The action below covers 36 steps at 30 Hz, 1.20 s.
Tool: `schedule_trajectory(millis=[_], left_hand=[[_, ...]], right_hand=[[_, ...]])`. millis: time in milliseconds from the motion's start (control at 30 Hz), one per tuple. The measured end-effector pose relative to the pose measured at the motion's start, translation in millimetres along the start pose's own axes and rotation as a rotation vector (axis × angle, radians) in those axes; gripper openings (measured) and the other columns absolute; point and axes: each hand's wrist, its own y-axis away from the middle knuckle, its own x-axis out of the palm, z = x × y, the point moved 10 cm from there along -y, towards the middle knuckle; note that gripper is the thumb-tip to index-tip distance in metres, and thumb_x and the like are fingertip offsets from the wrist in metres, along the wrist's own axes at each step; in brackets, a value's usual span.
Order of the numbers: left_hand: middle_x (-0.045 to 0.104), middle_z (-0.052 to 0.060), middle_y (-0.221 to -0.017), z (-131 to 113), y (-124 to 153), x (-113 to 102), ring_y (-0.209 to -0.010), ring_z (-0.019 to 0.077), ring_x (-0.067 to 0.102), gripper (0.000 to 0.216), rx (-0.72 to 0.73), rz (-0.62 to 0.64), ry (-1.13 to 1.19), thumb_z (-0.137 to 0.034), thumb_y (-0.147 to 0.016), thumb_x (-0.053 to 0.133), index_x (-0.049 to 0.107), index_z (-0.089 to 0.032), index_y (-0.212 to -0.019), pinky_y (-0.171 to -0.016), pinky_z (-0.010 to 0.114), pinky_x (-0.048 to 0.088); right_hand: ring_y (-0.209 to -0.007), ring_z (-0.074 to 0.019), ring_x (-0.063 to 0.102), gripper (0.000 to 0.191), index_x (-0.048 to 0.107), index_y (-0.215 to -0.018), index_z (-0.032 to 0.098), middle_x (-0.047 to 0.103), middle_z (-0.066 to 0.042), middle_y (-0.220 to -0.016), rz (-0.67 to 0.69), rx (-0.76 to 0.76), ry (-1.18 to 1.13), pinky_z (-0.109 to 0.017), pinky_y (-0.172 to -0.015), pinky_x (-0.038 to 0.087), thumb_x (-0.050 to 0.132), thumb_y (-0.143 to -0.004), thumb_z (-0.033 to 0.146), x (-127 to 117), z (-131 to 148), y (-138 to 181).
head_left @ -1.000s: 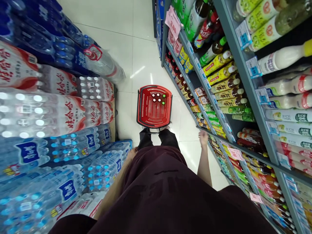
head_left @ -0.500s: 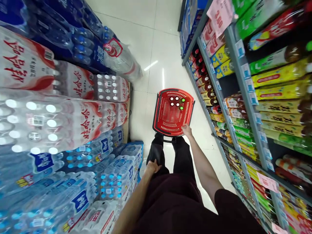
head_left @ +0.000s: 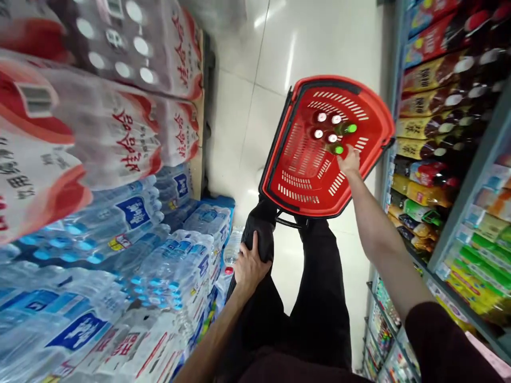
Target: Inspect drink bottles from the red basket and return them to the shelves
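Note:
A red shopping basket (head_left: 305, 194) with black trim stands on the floor before my knees. Several bottles stand upright in it, seen from above: a group with white caps (head_left: 332, 138) and two with green caps, the nearer green-capped bottle (head_left: 339, 150) and the farther green-capped bottle (head_left: 351, 128). My right hand (head_left: 349, 161) reaches inside the basket, fingers apart, right beside the nearer green-capped bottle; whether it touches the bottle I cannot tell. My left hand (head_left: 251, 267) rests on my left knee with its fingers spread, holding nothing.
Shrink-wrapped water packs (head_left: 131, 133) are stacked high along the left. On the right runs a shelf (head_left: 459, 229) of bottled drinks, close to the basket. Pale floor tiles (head_left: 235, 106) show between them. A clear bottle (head_left: 233, 247) stands near my left knee.
My view has dropped closer to the basket. My right hand has gone from the basket's near rim into it, beside the bottles. My left hand has stayed on my left leg, around the knee.

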Motion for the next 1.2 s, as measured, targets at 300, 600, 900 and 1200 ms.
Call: schedule_trajectory(millis=[300,600,900,1200], left_hand=[[0.047,0.022,-0.132,-8.9,-22.0,14.5,-0.104,0.0384,0.057,0.105,0.121,0.061,-0.138,-0.049,-0.087,0.065,-0.001,-0.030,-0.167,-0.077,0.047,0.053],[0.042,0.019,-0.134,66.9,-50.8,-0.1,-0.106,0.0361,0.060,0.104,0.194,0.061,-0.203,-0.051,-0.085,0.067,0.005,-0.033,-0.166,-0.082,0.043,0.052],[0.045,0.019,-0.130,113.7,-32.1,15.5,-0.095,0.0334,0.064,0.100,0.246,0.017,-0.329,-0.043,-0.080,0.066,0.016,-0.031,-0.165,-0.075,0.041,0.054],[0.043,0.021,-0.134,87.0,0.1,49.6,-0.096,0.0363,0.062,0.105,0.487,-0.241,-0.553,-0.052,-0.082,0.064,0.004,-0.031,-0.166,-0.071,0.043,0.053]], right_hand=[[-0.090,-0.0166,0.059,0.032,0.067,-0.112,0.012,0.051,-0.014,-0.122,-0.147,-0.015,0.003,-0.034,-0.096,0.046,0.065,-0.080,0.009,75.4,-5.9,-38.1],[-0.092,-0.0242,0.060,0.030,0.066,-0.098,0.014,0.059,-0.010,-0.102,-0.199,0.135,-0.063,-0.044,-0.096,0.048,0.076,-0.072,0.025,91.6,-23.7,89.0],[-0.075,-0.0191,0.058,0.021,0.060,-0.083,0.019,0.060,-0.006,-0.092,-0.325,0.228,-0.323,-0.039,-0.086,0.054,0.071,-0.068,0.029,89.3,9.2,272.2],[-0.074,-0.0166,0.058,0.016,0.067,-0.084,0.021,0.055,-0.002,-0.087,-0.673,0.059,-0.643,-0.030,-0.069,0.054,0.066,-0.070,0.027,65.7,26.0,423.8]])
